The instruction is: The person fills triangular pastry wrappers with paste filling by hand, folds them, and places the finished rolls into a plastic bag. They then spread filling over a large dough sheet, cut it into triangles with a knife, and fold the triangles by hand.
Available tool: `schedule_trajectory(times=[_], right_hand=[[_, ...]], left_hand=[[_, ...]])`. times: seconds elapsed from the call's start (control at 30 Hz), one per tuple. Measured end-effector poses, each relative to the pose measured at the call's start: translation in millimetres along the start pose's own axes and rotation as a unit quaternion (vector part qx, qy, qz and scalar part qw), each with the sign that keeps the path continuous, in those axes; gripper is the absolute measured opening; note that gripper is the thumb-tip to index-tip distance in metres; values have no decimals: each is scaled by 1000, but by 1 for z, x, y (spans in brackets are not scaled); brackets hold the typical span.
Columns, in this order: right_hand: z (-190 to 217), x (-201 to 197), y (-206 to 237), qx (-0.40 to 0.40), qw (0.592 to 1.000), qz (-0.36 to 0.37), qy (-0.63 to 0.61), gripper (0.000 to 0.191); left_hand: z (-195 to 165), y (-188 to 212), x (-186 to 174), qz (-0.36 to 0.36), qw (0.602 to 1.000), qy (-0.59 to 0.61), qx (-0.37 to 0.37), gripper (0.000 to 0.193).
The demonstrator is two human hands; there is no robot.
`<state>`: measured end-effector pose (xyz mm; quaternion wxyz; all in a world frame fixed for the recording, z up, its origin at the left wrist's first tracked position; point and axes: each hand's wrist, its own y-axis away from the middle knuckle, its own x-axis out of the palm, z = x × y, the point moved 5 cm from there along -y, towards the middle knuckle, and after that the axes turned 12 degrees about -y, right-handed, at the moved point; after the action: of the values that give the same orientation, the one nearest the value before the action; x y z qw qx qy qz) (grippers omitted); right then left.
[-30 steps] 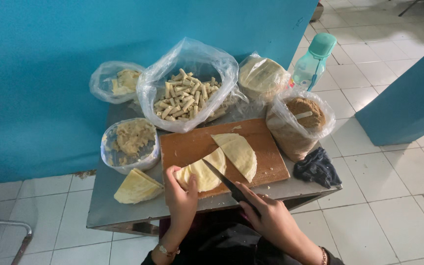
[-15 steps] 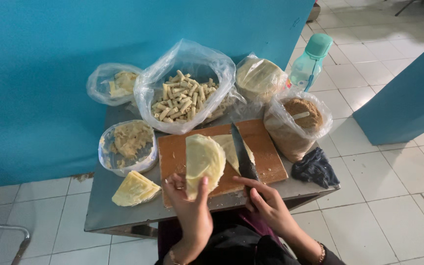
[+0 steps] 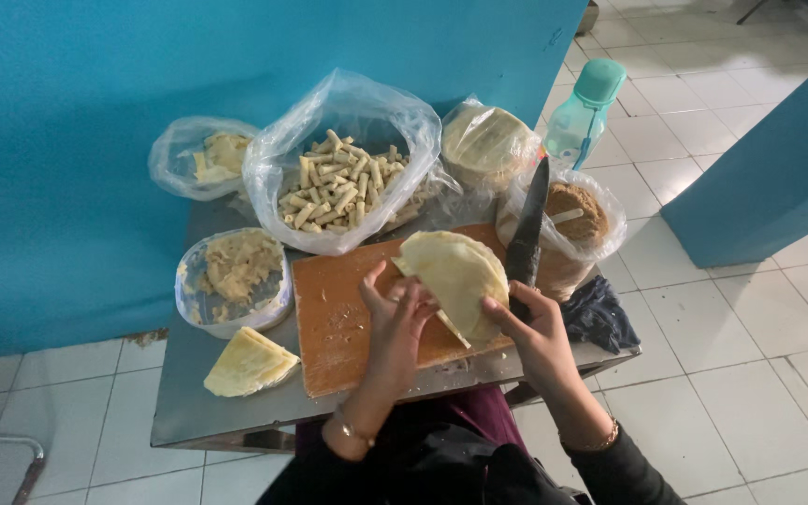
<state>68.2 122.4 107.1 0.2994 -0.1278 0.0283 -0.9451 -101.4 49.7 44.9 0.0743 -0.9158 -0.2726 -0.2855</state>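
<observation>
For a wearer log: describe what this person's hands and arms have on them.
Both hands are bare, no gloves. The left hand has a thin bracelet at the wrist. The right hand has a thin bracelet too. Dark sleeves cover both forearms below the wrists.
</observation>
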Motion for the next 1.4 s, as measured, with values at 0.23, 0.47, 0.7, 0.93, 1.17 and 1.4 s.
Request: schedule_trajectory(times=[0.23, 0.47, 0.7, 0.93, 1.17, 1.4], right_hand=[[-17, -17, -15, -70, 903, -73, 417, 46], [-36, -30, -38, -39, 840, -53, 539, 55], [-48, -25, -52, 21, 820, 1, 572, 57], [-49, -25, -56, 29, 814, 14, 579, 58], [-51, -20, -53, 56, 800, 9, 598, 55], [-41, -11, -39, -15, 788, -26, 615, 51]], left_hand=[[-25, -71, -11, 99, 932, -340, 77, 32], [-20, -110, -17, 96, 854, -503, 94, 28], [-27, -109, -18, 44, 750, -621, 225, 27], [-19, -109, -15, 34, 730, -631, 261, 23], [-21, -108, -15, 48, 721, -636, 271, 23], [-17, -108, -20, 58, 643, -716, 267, 33]])
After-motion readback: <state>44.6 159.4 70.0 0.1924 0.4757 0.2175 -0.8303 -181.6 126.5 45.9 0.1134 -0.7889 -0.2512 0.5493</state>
